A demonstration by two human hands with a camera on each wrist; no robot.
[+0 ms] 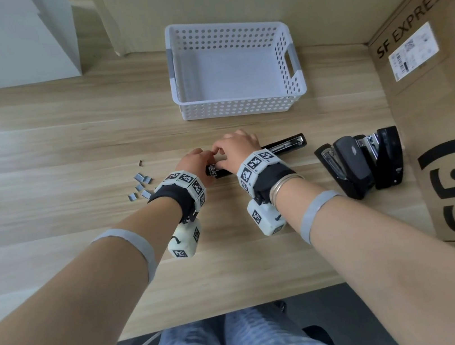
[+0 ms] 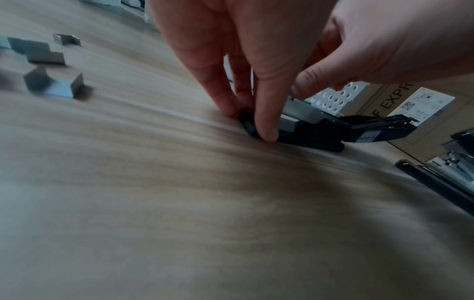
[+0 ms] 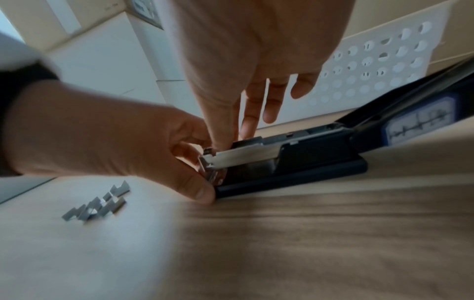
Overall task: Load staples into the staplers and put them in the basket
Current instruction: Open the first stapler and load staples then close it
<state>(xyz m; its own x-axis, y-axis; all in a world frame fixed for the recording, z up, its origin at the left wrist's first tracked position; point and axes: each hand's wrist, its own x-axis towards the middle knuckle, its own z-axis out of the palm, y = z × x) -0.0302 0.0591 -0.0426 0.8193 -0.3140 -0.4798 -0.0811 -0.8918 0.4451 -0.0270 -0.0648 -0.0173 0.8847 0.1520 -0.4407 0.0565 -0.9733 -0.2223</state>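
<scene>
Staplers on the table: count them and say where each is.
3: an opened stapler under the left hand and right hand; a grey-topped stapler and a black stapler packed together beside the cardboard box. That pile may hide another.

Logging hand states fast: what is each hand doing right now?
Left hand: grips the stapler at its front end.
Right hand: fingertips at the stapler's magazine; grip unclear.

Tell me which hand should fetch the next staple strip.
Left hand, probably: the loose staple strips lie on its side of the opened stapler; the right hand would have to cross over.
</scene>
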